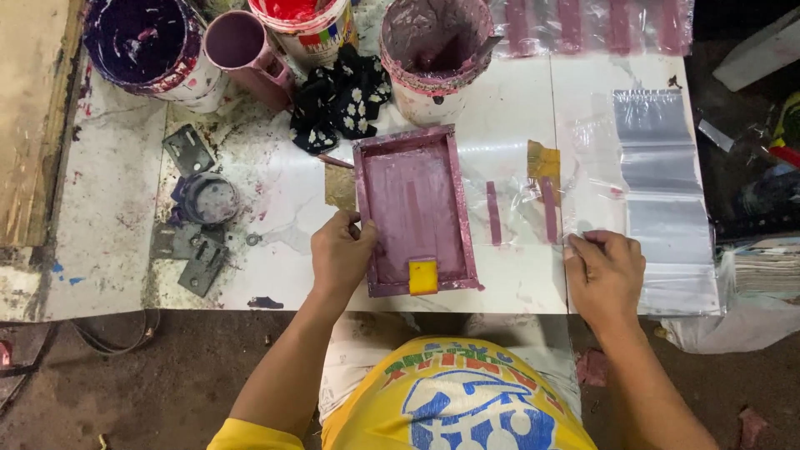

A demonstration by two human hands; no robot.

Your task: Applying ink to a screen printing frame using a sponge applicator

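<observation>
left hand [340, 254] grasps the left rail of the pink printing frame [414, 208] near the table's [117, 208] front edge, long axis running front to back; right hand [604, 275], fingers curled, presses a clear plastic sheet [662, 200] at the right edge.

Paint-stained white table [108, 217], brown dirt floor [167, 375]

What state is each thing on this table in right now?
Printing frame: flat on table, smeared pink.
Yellow squeegee: lying in frame's near end.
Left hand: gripping frame's edge.
Right hand: pressing on clear bags.
Paint buckets: open.
Pink cup: tipped over.
</observation>
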